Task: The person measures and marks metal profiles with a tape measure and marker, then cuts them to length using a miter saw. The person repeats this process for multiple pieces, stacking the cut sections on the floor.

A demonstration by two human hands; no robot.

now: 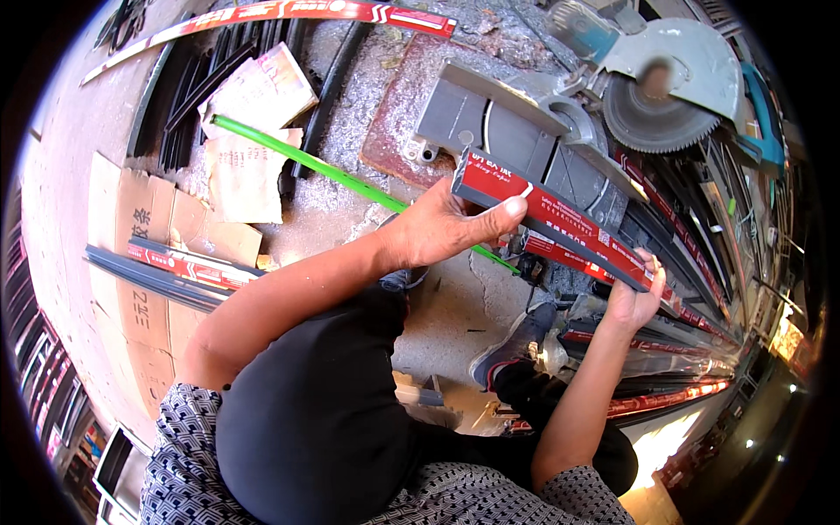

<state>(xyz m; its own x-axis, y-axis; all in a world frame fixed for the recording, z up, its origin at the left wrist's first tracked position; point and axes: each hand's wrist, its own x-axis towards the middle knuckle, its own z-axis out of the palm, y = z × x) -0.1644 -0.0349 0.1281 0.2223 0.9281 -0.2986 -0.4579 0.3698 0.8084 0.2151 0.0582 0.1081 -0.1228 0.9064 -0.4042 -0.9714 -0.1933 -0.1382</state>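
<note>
A long dark grey profile faced with red printed film (pixel 560 214) is held in the middle right of the frame, slanting from upper left to lower right. Its left end is gripped by the left hand (pixel 437 229), the thumb pressed on the red face and the other fingers partly hidden behind. Near its right end it is clasped from below by the right hand (pixel 637 297), whose fingers are curled around the edge.

Just beyond the profile, the flat grey metal saw bed (pixel 451 118) is seen; whether the two touch cannot be told. At upper right, a round toothed steel blade (pixel 630 109) is partly covered by a pale grey guard (pixel 700 57). A thin bright green strip (pixel 350 182) is passed behind the left hand. At left, grey profiles with red film (pixel 188 267) are laid on flattened brown cardboard (pixel 157 328).
</note>
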